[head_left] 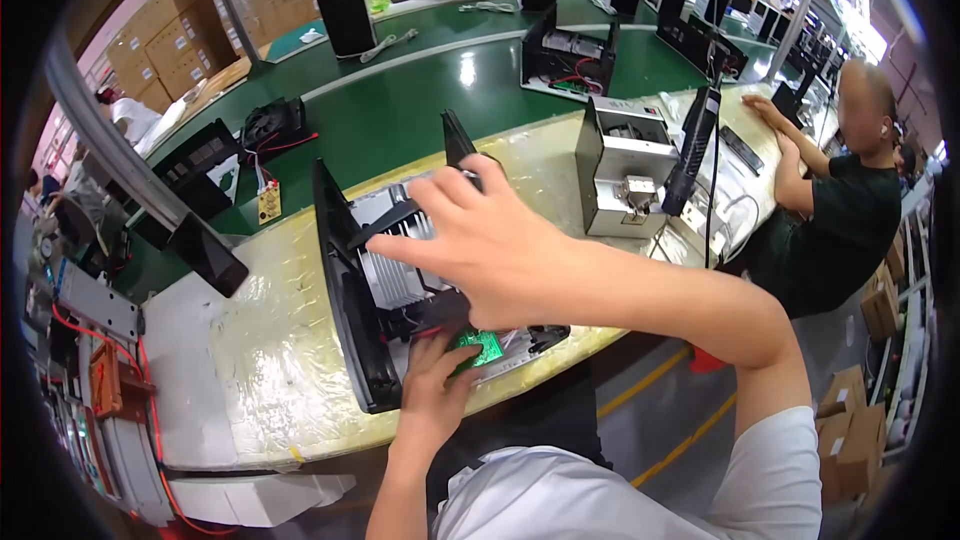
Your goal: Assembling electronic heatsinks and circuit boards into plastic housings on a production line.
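Observation:
An opened appliance housing with black side panels (352,325) lies on the bench in front of me. Inside it is a silver finned metal block (395,275). My right hand (485,245) is over the block, its thumb and fingers spread apart beside a dark strip (388,224). Whether it touches that strip is hard to tell. Lower down, my left hand (435,380) is closed at a small green circuit board (482,347), with the thumb on the board's edge. Dark parts and my right hand hide some of the housing's inside.
A hanging black power screwdriver (692,150) is right of my hands, near another opened metal housing (625,170). A dark phone-like screen (208,255) is at the left. Behind runs a green conveyor (420,90) carrying more units. A co-worker (850,180) sits at the right.

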A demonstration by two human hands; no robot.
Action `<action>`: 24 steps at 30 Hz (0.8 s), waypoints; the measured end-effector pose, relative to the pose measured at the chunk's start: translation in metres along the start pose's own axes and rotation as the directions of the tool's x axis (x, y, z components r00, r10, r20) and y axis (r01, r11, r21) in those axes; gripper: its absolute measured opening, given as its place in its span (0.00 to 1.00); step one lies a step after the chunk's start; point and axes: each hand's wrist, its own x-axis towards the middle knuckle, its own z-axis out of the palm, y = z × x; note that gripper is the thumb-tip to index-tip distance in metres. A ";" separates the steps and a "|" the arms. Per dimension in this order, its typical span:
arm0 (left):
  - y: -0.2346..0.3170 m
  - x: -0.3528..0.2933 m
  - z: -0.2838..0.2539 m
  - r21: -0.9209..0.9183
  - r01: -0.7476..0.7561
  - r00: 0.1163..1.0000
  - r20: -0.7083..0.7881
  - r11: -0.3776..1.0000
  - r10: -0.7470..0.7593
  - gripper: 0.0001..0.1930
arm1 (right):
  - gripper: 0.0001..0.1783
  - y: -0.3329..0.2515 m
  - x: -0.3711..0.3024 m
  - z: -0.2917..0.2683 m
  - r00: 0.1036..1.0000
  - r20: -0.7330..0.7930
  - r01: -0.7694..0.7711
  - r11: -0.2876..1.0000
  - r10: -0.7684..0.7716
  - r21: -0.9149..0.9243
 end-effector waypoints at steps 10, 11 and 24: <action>0.008 0.002 -0.017 -0.077 0.100 0.991 0.093 0.992 -0.093 0.17 | 0.42 -0.009 0.037 0.017 0.970 0.241 0.071 0.991 -0.042 -0.113; 0.010 0.001 -0.015 -0.079 0.104 0.991 0.094 0.991 -0.097 0.17 | 0.43 -0.007 0.033 0.018 0.974 0.224 0.059 0.995 -0.040 -0.079; 0.036 -0.013 -0.007 -0.004 -0.002 0.997 0.083 1.000 0.002 0.15 | 0.32 0.101 -0.192 -0.042 -0.002 -0.632 -0.793 0.384 0.775 0.474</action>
